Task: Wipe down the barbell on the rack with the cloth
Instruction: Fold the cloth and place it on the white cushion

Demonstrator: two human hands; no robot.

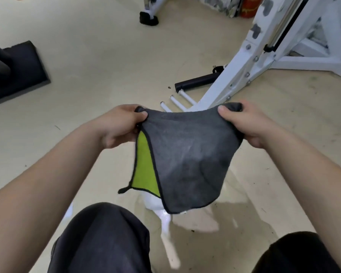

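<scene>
A grey cloth (pixel 185 154) with a lime-green underside and black trim hangs spread out in front of me. My left hand (pixel 120 125) pinches its upper left corner and my right hand (pixel 248 125) pinches its upper right corner. The cloth droops between them above the floor. Behind it stands the white rack frame (pixel 242 67), slanting up to the right. A black padded bar (pixel 195 82) juts from its base. No barbell shows in this view.
Short white pegs (pixel 175 103) stick out of the rack's foot just beyond the cloth. A dark mat (pixel 18 71) lies at the left. Another white machine leg with a black foot (pixel 149 17) stands far back. My knees fill the bottom; a white frame part lies under the cloth.
</scene>
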